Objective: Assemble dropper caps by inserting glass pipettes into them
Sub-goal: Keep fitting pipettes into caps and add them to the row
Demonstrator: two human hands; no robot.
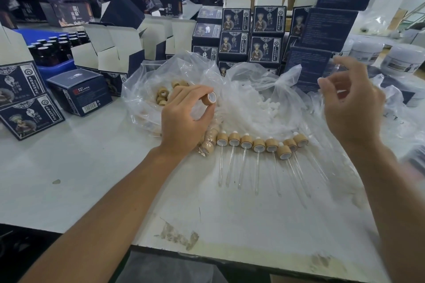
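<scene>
Eight finished droppers (258, 145), each a short wood-grain cylinder cap with a thin clear glass pipette, lie in a row on the scuffed white table (92, 179). Just above them, the left hand (184, 117) pinches one tan ring-shaped cap (208, 99) between thumb and fingertips, its white lining facing up. Behind it a crinkled clear plastic bag (147, 89) holds more loose caps. The right hand (351, 108) is raised over another filmy bag, fingers loosely curled, blurred; whether it grips anything I cannot tell.
</scene>
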